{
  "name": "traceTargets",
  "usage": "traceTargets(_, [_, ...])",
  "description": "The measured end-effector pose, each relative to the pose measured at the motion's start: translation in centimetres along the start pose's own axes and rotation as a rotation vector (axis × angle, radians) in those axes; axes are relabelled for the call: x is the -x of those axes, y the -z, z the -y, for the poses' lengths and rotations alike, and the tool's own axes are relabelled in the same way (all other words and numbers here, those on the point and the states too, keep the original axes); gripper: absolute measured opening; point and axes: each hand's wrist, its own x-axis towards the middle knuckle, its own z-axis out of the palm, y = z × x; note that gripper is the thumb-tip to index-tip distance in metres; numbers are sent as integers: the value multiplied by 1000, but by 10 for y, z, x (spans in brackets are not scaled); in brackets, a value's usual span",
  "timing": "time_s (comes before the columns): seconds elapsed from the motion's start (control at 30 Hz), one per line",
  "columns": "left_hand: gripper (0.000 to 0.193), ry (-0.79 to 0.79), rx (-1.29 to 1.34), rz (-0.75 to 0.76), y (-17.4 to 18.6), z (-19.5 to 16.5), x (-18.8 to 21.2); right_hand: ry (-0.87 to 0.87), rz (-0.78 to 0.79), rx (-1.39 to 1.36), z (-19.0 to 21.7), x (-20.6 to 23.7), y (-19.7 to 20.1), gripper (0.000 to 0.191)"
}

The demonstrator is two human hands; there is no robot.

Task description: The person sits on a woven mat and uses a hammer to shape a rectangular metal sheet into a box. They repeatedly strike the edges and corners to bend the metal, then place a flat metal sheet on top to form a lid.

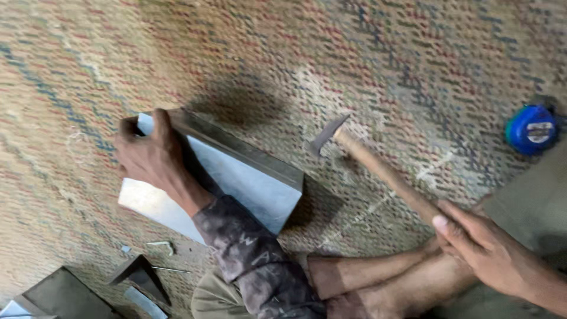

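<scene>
Left hand (pixel 150 155) at centre-left, fingers curled over folded sheet-metal piece (pixel 248 177). Right hand (pixel 481 248) at lower right, fingers wrapped around hammer (pixel 378 168) handle. Blue tape measure (pixel 530 130) upper right.

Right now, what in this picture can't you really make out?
- Head view: the left hand and its sleeve cover part of the folded metal sheet.
- The right hand hides the hammer handle's end.
- Metal offcuts at the bottom-left are cut off by the edge.
- The blue tape measure is blurred.
</scene>
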Motion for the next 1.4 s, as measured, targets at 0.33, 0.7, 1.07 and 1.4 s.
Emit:
traceTargets(0.33, [51,54,-33,69,-5,9,-2,69,33,205,9,3,7,78])
traceTargets(0.7, [53,-74,-125,27,2,-5,-8,-102,90,1,-36,-5,-20,63])
traceTargets(1.07, [108,-24,-50,569,62,88,-26,332,124,-505,110,-4,-23,39])
traceTargets(1.4, [76,-602,9,156,95,80,41,403,121,-957,72,7,6,32])
